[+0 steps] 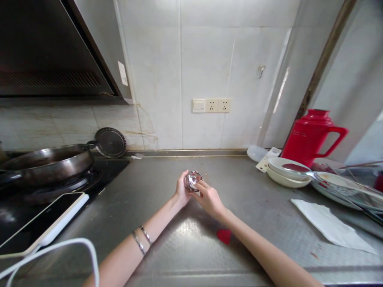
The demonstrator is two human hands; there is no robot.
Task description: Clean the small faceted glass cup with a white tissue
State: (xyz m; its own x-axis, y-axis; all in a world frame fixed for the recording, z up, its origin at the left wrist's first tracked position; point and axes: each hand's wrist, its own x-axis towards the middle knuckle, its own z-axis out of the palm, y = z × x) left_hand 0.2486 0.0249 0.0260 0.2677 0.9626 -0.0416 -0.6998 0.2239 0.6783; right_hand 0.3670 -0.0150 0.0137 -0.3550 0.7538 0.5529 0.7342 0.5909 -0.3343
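Near the middle of the metal counter (155,183), a small shiny, clear round cup or bowl (194,179) shows between the hands. My left hand (182,189) is wrapped round its left side, with two bracelets on that forearm. The fingers of my right hand (208,196) are bent together at the vessel's right front rim, reaching over its opening; what they pinch, if anything, is hidden. A small red piece (224,236) lies on the counter beside my right forearm.
On the left are a pan (50,163) on the black stove, a round black disc (110,142), and a phone (42,223) with a white cable. At right stand stacked bowls (287,173), a red thermos (309,137) and a white paper (330,223).
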